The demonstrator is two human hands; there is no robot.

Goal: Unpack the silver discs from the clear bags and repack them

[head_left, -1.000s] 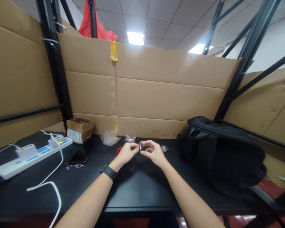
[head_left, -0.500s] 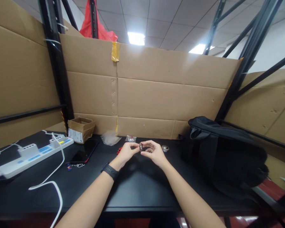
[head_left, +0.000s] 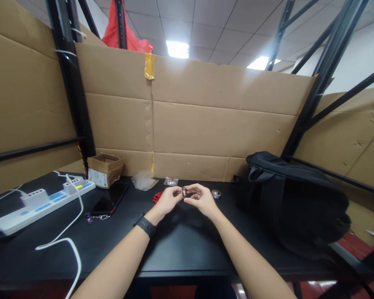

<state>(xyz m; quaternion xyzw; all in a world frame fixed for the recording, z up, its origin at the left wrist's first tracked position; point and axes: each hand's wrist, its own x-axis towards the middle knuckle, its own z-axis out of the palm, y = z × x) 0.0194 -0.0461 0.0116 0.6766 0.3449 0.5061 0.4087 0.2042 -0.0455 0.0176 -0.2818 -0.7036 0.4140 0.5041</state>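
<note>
Hold shiny pc [head_left: 184,192] approx. mid-view over counter [head_left: 187,257], clamped betw. fingers [head_left: 191,201] of L hand [head_left: 166,201] at 9 o'clock & R hand [head_left: 205,202] at 3 o'clock, pinching lightly by the rim to avoid a slip. For any turn, use small, steady moves, never loosening both grips at once. Mind loose stuff round it: red bits [head_left: 156,197] past L hand at 9, packet [head_left: 171,181] at 10–11, silver disc [head_left: 216,194] past R hand at 3.

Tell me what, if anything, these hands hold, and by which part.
A small shiny round piece, held at its left and right sides by the fingers of the left hand and right hand; whether on rim or face is too small to tell.
</note>
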